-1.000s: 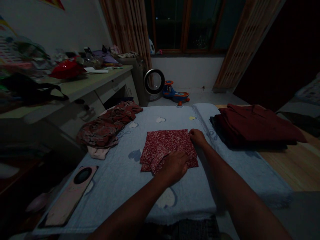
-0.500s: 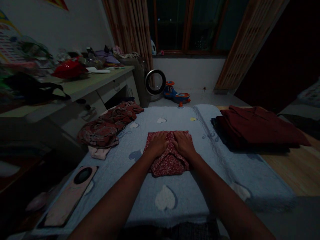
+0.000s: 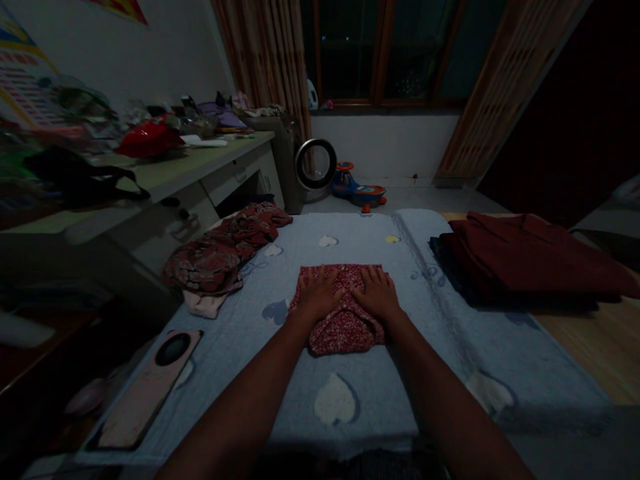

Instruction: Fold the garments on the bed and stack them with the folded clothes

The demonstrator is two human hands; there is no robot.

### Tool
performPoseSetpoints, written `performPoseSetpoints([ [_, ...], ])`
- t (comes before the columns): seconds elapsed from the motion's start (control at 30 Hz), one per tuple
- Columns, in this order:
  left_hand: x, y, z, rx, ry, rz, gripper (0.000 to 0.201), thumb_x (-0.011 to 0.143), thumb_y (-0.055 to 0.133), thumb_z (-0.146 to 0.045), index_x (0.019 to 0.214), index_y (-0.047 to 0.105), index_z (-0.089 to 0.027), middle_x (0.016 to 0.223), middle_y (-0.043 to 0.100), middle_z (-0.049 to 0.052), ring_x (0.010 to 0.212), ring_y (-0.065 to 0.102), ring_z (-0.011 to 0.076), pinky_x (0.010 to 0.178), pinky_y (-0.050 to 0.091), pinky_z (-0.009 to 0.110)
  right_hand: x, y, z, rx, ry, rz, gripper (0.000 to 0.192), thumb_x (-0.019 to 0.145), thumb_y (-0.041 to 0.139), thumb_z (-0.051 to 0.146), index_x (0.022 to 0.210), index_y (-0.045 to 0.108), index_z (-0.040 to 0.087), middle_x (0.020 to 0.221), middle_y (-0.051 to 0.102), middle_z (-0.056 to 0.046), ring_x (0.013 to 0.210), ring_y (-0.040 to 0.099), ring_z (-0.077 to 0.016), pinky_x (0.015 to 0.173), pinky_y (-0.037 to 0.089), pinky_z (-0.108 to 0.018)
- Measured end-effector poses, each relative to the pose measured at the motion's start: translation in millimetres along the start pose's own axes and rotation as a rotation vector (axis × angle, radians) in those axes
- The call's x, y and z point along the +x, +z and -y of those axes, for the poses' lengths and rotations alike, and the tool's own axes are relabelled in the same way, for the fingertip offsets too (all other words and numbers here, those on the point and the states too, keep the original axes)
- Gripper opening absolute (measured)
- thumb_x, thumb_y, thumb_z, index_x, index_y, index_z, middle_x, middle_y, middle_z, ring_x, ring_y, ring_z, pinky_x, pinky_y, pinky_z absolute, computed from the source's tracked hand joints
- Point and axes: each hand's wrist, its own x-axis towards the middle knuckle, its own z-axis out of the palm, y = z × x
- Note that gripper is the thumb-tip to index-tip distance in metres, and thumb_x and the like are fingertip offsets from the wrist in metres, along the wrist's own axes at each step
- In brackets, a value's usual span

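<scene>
A red garment with small white speckles (image 3: 345, 333) lies folded into a compact bundle on the light blue cloth (image 3: 380, 393) with heart shapes. Flat on its left part rests my left hand (image 3: 318, 293), fingers spread and pointing away from me. My right hand (image 3: 379, 293) presses the right part in the same way, fingers apart. Neither hand grips the fabric. Between my wrists the garment's near edge bulges in a loose, rounded fold.
Left of the garment are a crumpled patterned reddish cloth (image 3: 225, 250) and a pink phone (image 3: 150, 390). Folded dark red clothes (image 3: 540, 260) are stacked at the right. Beyond stand a cluttered desk (image 3: 200, 170), an open round washer door (image 3: 316, 164) and a blue ride-on toy (image 3: 357, 190).
My hands stay on the garment, and their fingers are spread wider and have shifted slightly over it. The whole view has moved a little, so things appear farther right.
</scene>
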Motion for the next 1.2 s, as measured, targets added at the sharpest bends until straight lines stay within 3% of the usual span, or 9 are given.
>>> performPoseSetpoints([
  [0.07,2.4,-3.2,0.9,-0.009,-0.021,0.025,0.072,0.090,0.040,-0.066,0.153,0.033,-0.030,0.163,0.020,0.010,0.148,0.012,0.0445,0.114,0.010,0.066,2.6,-2.8,-3.5,0.032,0.020,0.021,0.076,0.091,0.046,0.061,0.150,0.037,0.012,0.160,0.026,-0.017,0.148,0.018,-0.0343,0.117,0.015,-0.054],
  [0.17,10.5,-16.5,3.7,-0.079,-0.047,0.114,0.066,0.094,0.029,-0.065,0.151,0.036,-0.031,0.162,0.026,0.007,0.148,0.018,0.0396,0.115,0.013,0.064,8.4,-9.4,-11.3,0.134,0.014,0.037,0.053,0.099,0.035,0.047,0.139,0.051,0.017,0.152,0.043,-0.013,0.144,0.032,-0.0275,0.116,0.023,-0.049],
  [0.27,17.9,-30.9,4.3,-0.121,-0.045,0.071,0.058,0.100,0.019,-0.052,0.148,0.041,-0.028,0.159,0.032,0.006,0.147,0.025,0.0314,0.117,0.017,0.058,11.0,-13.8,-15.8,0.231,-0.018,-0.084,0.044,0.100,0.027,0.027,0.133,0.056,0.019,0.143,0.054,-0.010,0.139,0.040,-0.0229,0.116,0.025,-0.048],
  [0.37,17.0,-31.2,-0.5,-0.086,0.102,-0.026,0.053,0.102,0.023,-0.039,0.148,0.040,-0.020,0.159,0.033,0.006,0.149,0.022,0.0244,0.121,0.016,0.048,8.5,-10.6,-10.9,0.236,-0.180,-0.218,0.047,0.096,0.031,0.019,0.138,0.052,0.017,0.149,0.048,-0.010,0.143,0.034,-0.0224,0.119,0.019,-0.048],
  [0.47,9.0,-16.9,-7.5,-0.040,0.255,-0.002,0.053,0.099,0.031,-0.029,0.150,0.036,-0.017,0.159,0.033,0.007,0.148,0.024,0.0218,0.121,0.019,0.043,5.0,-1.4,-1.5,0.189,-0.354,-0.131,0.052,0.094,0.033,0.016,0.144,0.046,0.015,0.153,0.043,-0.010,0.144,0.034,-0.0204,0.119,0.023,-0.044],
  [0.63,0.6,1.3,-11.9,0.022,0.238,-0.001,0.055,0.099,0.033,-0.030,0.151,0.034,-0.016,0.160,0.030,0.007,0.148,0.025,0.0237,0.121,0.018,0.047,4.3,7.7,5.1,0.101,-0.346,0.034,0.057,0.093,0.036,0.019,0.148,0.038,0.007,0.155,0.038,-0.014,0.144,0.032,-0.0210,0.119,0.024,-0.040],
  [0.97,-0.4,0.0,-13.5,0.029,0.125,0.025,0.056,0.098,0.032,-0.041,0.153,0.031,-0.030,0.163,0.023,0.003,0.150,0.013,0.0369,0.114,0.015,0.069,1.8,-4.3,9.7,0.019,-0.190,0.110,0.060,0.094,0.039,0.028,0.152,0.034,0.010,0.160,0.030,-0.009,0.147,0.025,-0.0232,0.120,0.016,-0.041],
  [1.2,-1.7,1.7,-14.1,0.014,0.022,-0.014,0.059,0.094,0.040,-0.053,0.151,0.036,-0.037,0.163,0.022,0.004,0.147,0.013,0.0454,0.113,0.009,0.069,-1.7,-9.2,8.9,-0.068,-0.061,0.115,0.066,0.096,0.037,0.046,0.154,0.030,0.018,0.162,0.023,-0.007,0.149,0.018,-0.0281,0.120,0.007,-0.048],
])
